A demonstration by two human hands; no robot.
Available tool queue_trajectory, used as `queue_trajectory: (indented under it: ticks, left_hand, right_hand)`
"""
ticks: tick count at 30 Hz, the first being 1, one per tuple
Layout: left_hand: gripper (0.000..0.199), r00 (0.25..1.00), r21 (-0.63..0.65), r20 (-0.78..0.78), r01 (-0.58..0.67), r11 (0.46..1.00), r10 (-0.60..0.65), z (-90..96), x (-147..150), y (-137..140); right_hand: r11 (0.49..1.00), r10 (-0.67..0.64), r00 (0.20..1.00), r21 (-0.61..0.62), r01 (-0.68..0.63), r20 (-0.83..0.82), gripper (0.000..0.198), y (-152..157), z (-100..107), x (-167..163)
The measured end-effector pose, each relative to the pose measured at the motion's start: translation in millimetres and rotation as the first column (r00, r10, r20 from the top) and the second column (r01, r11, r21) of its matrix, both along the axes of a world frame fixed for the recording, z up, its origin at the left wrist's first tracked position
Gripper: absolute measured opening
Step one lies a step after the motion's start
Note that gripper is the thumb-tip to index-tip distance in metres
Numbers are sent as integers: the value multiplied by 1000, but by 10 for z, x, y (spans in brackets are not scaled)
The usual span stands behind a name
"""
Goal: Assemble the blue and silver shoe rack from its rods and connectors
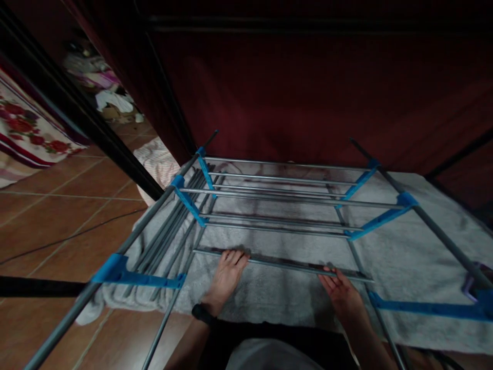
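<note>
Nearest: both bare hands on one grey rod, low in the middle, just above the pale blanket. Left hand, dark band at the wrist, back upward, fingers curled over the rod near its left end. Right hand turned palm up, fingers and thumb pinching it toward the right end.

Rod: slim, straight, dull metallic sheen, slightly slanted, right end nearer. Both ends cross the thin lower tubes of the rack; whether they touch, hard to tell from above.

Rack: thick grey side rail at left, a matching one at right. Nearest bright blue brackets, left and right, carry no crossbars between them. Left, beyond the near bracket: a bundle of loose grey rods on the blanket.

Farther: two bracket pairs spanned by shiny crossbars. Behind, a dark red panel.
</note>
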State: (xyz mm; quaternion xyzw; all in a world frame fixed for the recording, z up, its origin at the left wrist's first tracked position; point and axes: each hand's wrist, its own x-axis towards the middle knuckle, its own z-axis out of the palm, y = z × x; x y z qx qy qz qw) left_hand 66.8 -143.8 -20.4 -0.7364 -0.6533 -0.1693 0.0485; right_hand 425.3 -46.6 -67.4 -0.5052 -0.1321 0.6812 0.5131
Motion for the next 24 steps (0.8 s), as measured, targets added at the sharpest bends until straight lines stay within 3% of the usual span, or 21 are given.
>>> queue_trajectory:
  ticks: [7,15,24]
  left_hand:
    - [27,998,-9,65,3,1000,-3,-8,5,-42]
    - [24,997,15,75,-12,1000,10,-17,3,-68]
    - [24,1000,27,30,5,1000,-6,-10,10,-45]
  right_hand:
    - [996,25,999,86,-22,-24,27,-10,72,-12]
    - [996,48,997,75,-43,-65,18,-9,123,-37]
    - [999,21,998,49,-18,-55,23,0,118,-67]
